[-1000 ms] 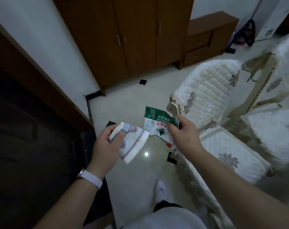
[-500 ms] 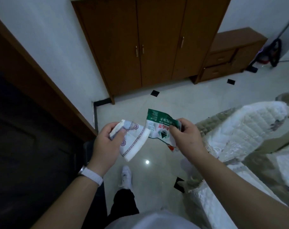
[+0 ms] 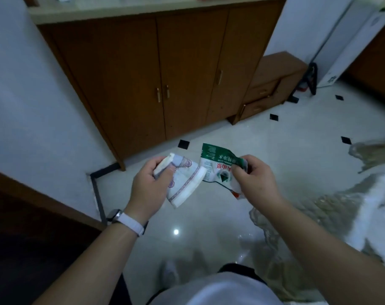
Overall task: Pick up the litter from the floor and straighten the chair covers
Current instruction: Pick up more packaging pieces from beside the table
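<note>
With both litter pieces judged off the pale tiled floor (image 3: pixel 281 142), our left hand (image 3: pixel 150 183) fingers grip the white purple-patterned paper wrapper (image 3: pixel 187 183) and our right hand (image 3: pixel 255 179) pinches the crumpled green-and-white plastic label (image 3: pixel 218 166), so next we likely bin them, then straighten the blurred quilted white chair cover (image 3: pixel 372 208).

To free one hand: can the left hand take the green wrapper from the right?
Probably yes: the green wrapper sits right beside the crushed paper cup the left hand grips, nothing between, though it is already full.
</note>
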